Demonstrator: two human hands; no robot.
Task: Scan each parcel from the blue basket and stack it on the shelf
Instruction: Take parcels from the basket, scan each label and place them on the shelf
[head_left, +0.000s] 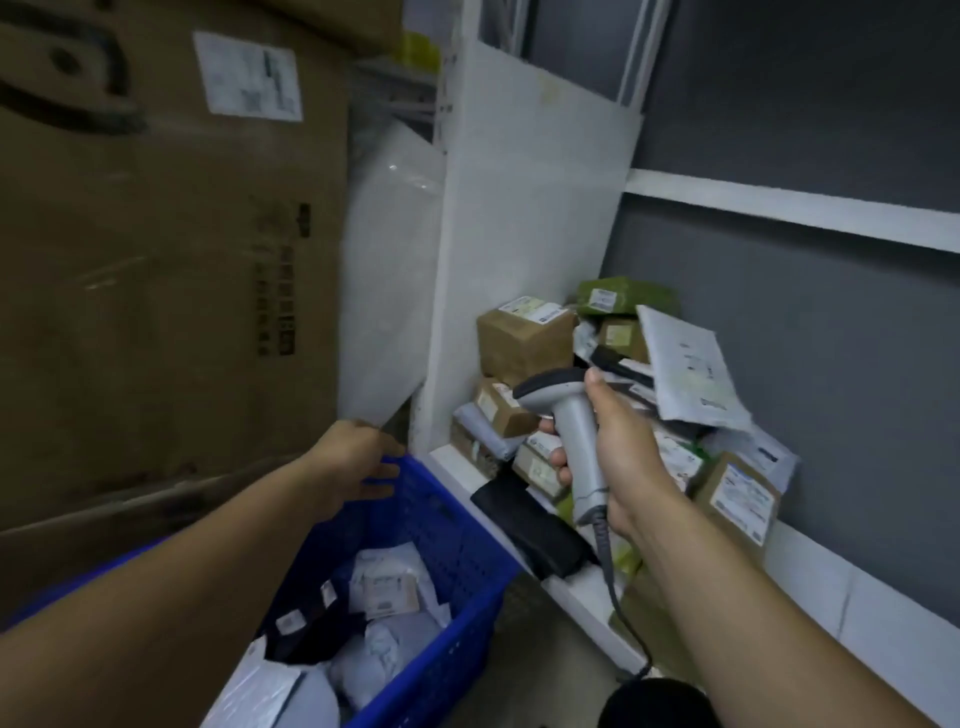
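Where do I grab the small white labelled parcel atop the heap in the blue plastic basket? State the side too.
Probably pinch the small white labelled parcel across its long edges, coming from above with the left hand: it lies label-up, and the walls of the blue plastic basket block the sides. The right hand grips the grey scanner.

Basket (447, 525) sits low centre, parcels (387, 590) loose inside. Big carton (156, 270) stands left of it, behind the left grip (353, 462), which is at the basket's far rim. Upright panel (519, 234) rises just past the basket's far corner, between carton and shelf (576, 592). Shelf runs along the right wall, with the parcel pile (685, 364) heaped on it against panel and wall. Flat pouch (530, 525) lies on the shelf's front edge, overhanging toward the basket. Right grip (623, 447) holds the scanner (571, 431) in front of the pile.
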